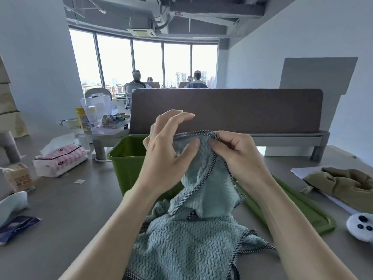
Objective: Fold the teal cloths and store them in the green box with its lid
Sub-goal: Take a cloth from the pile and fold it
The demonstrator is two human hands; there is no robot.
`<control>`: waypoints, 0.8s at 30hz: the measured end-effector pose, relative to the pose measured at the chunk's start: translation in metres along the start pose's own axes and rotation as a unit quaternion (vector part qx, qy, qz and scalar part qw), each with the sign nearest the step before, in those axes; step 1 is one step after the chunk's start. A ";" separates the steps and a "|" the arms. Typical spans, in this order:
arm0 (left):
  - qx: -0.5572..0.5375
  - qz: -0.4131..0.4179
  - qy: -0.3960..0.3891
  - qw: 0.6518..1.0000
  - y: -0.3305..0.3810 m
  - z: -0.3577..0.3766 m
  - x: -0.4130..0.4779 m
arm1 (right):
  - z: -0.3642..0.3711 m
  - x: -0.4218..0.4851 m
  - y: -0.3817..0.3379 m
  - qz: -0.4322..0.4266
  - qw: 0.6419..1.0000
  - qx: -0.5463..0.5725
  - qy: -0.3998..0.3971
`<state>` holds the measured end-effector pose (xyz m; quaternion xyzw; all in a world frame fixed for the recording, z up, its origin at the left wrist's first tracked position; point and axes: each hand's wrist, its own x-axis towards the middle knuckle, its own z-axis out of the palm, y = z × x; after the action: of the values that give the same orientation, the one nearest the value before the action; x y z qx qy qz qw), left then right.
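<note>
Cloth (203, 178) hung vert., fingers (222, 147) pinching top

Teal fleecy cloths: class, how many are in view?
2: one teal cloth held up by left hand and right hand; another cloth heaped on the grey table below. More may hide beneath.

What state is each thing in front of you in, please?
held teal cloth: unfolded, lifted by its trimmed edge
lower teal cloth: crumpled on the table
green box: open, lid off
green lid: flat on the table
left hand: pinching held teal cloth
right hand: gripping held teal cloth
</note>
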<state>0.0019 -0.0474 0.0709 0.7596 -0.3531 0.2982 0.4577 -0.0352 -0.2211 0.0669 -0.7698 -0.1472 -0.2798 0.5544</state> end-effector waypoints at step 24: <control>-0.051 -0.069 0.105 0.991 -0.016 -0.012 0.011 | 0.017 -0.008 0.002 -0.062 0.974 -0.216 -0.007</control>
<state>0.0195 -0.0336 0.0764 0.7219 -0.2649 0.3257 0.5501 -0.0358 -0.2057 0.0565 -0.8627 -0.1343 -0.3338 0.3555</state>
